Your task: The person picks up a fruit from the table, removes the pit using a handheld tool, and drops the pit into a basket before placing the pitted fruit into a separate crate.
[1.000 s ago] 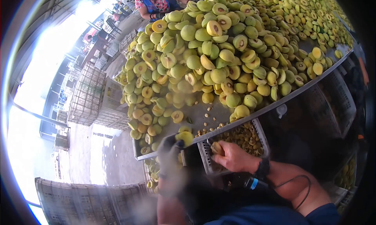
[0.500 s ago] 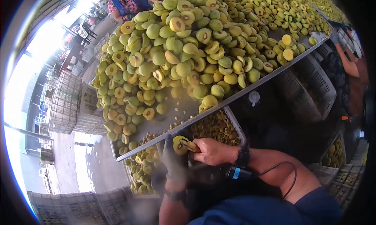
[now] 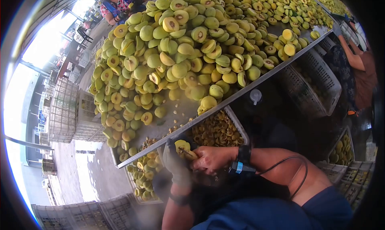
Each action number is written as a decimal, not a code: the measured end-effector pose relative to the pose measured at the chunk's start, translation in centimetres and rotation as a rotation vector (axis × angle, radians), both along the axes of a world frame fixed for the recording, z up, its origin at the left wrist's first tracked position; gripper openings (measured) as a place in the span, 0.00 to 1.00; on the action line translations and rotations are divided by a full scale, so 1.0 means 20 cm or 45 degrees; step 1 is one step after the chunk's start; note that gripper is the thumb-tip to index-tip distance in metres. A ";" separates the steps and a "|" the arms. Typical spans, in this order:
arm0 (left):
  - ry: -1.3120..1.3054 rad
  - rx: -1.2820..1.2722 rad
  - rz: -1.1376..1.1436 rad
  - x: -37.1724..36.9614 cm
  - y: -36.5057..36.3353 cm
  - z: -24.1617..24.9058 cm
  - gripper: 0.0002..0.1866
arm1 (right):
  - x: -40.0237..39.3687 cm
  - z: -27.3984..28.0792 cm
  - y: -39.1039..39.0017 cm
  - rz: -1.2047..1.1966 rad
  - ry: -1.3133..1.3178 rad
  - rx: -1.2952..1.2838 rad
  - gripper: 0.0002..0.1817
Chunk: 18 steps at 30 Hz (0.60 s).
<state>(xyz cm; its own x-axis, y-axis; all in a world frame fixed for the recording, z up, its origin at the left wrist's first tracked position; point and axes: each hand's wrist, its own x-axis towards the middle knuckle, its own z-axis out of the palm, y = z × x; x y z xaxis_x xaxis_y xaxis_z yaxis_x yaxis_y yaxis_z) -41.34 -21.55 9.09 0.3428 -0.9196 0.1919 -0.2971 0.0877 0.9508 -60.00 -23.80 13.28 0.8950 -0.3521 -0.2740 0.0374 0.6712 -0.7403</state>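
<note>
My left hand [image 3: 175, 164], in a grey glove, is closed around a yellow-green halved stone fruit [image 3: 183, 146], its cut face turned toward my other hand. My bare right hand [image 3: 212, 158] grips a small pitting tool [image 3: 186, 152], whose metal end meets the cut face near the brown middle. The glove and fingers hide part of the fruit and most of the tool's handle. Just beyond both hands runs the metal edge of a sorting table [image 3: 168, 138], heaped with halved fruit [image 3: 176, 53].
Under the table edge, one crate [image 3: 236, 124] holds brownish scraps and another crate [image 3: 132, 186] holds fruit halves. A white crate [image 3: 321, 81] stands at right, near a co-worker [image 3: 357, 61]. Another person [image 3: 120, 5] works behind the heap. Stacked crates [image 3: 80, 218] line the lower left.
The view has shifted slightly. My right hand has turned and moved closer to the left, bringing the tool against the fruit's cut face. The person behind the heap has moved their hands.
</note>
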 end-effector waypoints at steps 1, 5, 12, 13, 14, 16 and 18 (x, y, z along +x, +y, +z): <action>0.222 0.043 -0.039 -0.01 0.00 0.02 0.22 | 0.00 0.01 0.00 0.033 -0.029 0.125 0.10; 0.450 0.002 -0.141 -0.01 -0.01 0.06 0.21 | -0.01 0.03 0.01 0.114 -0.096 0.204 0.16; 0.194 0.037 -0.493 0.02 0.01 0.16 0.23 | 0.02 -0.06 0.07 0.271 -0.141 0.209 0.17; 0.129 0.025 -0.541 0.02 0.02 0.18 0.24 | 0.04 -0.07 0.08 0.294 -0.139 0.263 0.17; 0.098 -0.006 -0.477 0.04 0.02 0.16 0.23 | 0.05 -0.08 0.09 0.302 -0.140 0.231 0.17; 0.035 -0.071 -0.346 0.12 -0.01 0.07 0.20 | 0.05 -0.10 0.08 0.320 -0.140 0.164 0.16; -0.092 -0.017 -0.012 0.20 0.00 0.09 0.22 | 0.02 -0.04 0.09 0.252 -0.033 0.124 0.14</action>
